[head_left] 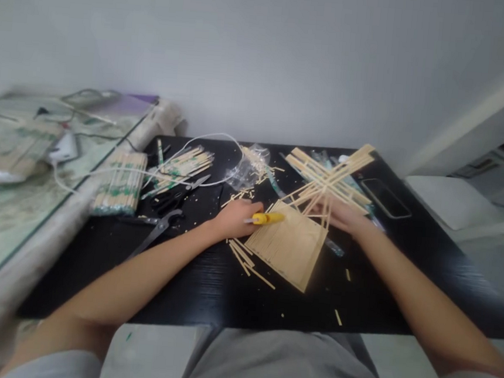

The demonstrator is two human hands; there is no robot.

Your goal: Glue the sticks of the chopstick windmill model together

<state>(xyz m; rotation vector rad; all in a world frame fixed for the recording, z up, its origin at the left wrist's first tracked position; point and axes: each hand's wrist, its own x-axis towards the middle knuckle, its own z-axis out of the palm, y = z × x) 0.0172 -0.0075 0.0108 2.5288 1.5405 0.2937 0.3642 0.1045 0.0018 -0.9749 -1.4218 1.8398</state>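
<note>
My left hand point(238, 218) is closed around a yellow glue gun point(269, 217). The gun reaches right over a flat panel of pale wooden sticks point(289, 239), laid side by side. My right hand point(340, 213) grips a crossed lattice of wooden sticks point(328, 181) with thin legs, tilted above the panel's far right edge. The lattice hides some of its fingers. Whether the gun's tip touches any stick, I cannot tell. Several loose sticks point(246, 260) lie by the panel's left corner.
Black scissors point(181, 193) and a metal cutting tool point(158, 229) lie left on the black table point(198, 296). Behind them are chopstick packs point(120, 180), clear plastic wrapping point(244, 173) and a white cord point(169, 176). A phone point(386, 198) rests at the right.
</note>
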